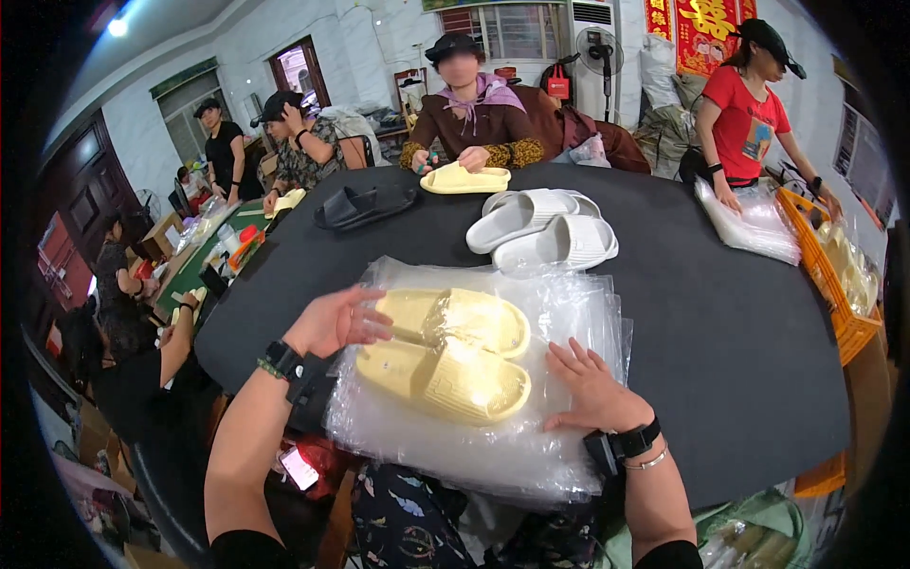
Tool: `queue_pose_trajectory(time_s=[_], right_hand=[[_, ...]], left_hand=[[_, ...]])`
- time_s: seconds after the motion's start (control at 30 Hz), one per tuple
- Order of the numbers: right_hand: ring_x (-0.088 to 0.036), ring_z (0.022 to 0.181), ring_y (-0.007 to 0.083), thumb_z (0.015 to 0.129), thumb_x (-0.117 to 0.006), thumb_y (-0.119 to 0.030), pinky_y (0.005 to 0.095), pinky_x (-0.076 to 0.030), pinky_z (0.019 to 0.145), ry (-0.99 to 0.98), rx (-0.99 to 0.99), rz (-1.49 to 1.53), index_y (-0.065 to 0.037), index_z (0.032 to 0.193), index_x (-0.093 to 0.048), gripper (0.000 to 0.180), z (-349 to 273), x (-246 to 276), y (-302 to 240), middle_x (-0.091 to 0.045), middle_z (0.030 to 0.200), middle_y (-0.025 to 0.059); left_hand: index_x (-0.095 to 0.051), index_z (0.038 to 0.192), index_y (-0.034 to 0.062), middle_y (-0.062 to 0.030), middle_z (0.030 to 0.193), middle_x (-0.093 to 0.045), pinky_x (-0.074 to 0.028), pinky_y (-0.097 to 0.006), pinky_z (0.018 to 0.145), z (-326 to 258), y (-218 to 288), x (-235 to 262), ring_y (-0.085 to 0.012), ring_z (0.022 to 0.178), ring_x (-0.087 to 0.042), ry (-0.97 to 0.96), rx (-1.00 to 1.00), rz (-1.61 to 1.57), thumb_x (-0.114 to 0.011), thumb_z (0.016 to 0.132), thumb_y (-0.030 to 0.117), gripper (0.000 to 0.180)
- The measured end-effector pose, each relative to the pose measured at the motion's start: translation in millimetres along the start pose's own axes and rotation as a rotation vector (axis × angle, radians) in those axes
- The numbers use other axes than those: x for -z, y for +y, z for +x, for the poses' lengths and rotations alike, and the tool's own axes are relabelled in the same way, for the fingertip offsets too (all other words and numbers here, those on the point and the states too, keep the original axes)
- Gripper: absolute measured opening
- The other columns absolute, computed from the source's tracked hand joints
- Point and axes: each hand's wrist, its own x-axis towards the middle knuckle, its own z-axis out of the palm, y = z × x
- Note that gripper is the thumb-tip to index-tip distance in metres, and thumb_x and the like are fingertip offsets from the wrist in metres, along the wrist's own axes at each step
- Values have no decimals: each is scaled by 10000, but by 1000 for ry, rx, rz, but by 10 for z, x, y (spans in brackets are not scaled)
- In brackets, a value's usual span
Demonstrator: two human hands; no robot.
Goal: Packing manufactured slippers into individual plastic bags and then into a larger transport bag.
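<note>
A pair of pale yellow slide sandals (403, 372) lies side by side inside a clear plastic bag, toes pointing right. Under them is a stack of clear plastic bags (578, 313) at the near edge of the table. My left hand (336, 321) is at the heel end of the far sandal, its fingers stretched out and apart. Beyond the toes, on the right, my right hand (592, 387) rests with spread fingers on the plastic. Neither hand grips anything that I can see.
On the dark table (720, 379), grey slides (559, 245) and black slides (365, 205) sit farther off. Across from me a person handles a yellow slide (464, 180). At right another person stands by more clear bags (749, 223) and an orange crate (858, 332).
</note>
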Motion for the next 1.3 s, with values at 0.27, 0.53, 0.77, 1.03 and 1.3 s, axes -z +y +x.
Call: queue_pose_trajectory(time_s=[0.27,0.53,0.77,1.03,1.3], right_hand=[[-145,1490,388,714,-791,-546,492,-163,1205,-62,-24,17,11,1500,-291,1085,40,29,-21,-237,1586,210],[-137,1493,386,704,-780,-587,499,-162,1203,-115,-53,21,8,1515,-248,1137,70,17,-8,-207,1589,232],[-130,1492,399,692,-771,-614,512,-158,1201,-131,-51,18,8,1517,-237,1163,104,11,-3,-201,1589,234],[-99,1498,395,712,-747,-641,509,-135,1208,-163,-71,10,-19,1538,-188,1175,74,-17,27,-164,1602,227],[-90,1500,391,715,-739,-653,510,-126,1210,-180,-66,0,-26,1544,-169,1186,77,1,16,-153,1605,226]], left_hand=[[-451,1442,96,-184,1362,-543,-477,-381,991,279,-151,408,-333,1155,-589,-55,-339,1310,-666,907,208,588],[-464,1440,139,-185,1529,-354,-279,-448,1170,605,-54,-12,-357,1405,-331,-425,-607,1792,-724,841,342,684],[-521,1358,54,-202,1512,-354,-243,-448,1188,921,-127,-166,-381,1420,-291,-690,-660,1634,-685,875,403,618],[-591,1250,19,-220,1430,-422,-279,-474,1149,1026,-29,-359,-410,1335,-372,-726,-770,1622,-669,852,456,597],[-599,1235,23,-235,1367,-488,-317,-457,1122,1031,78,-371,-411,1308,-398,-815,-768,1733,-633,863,474,586]])
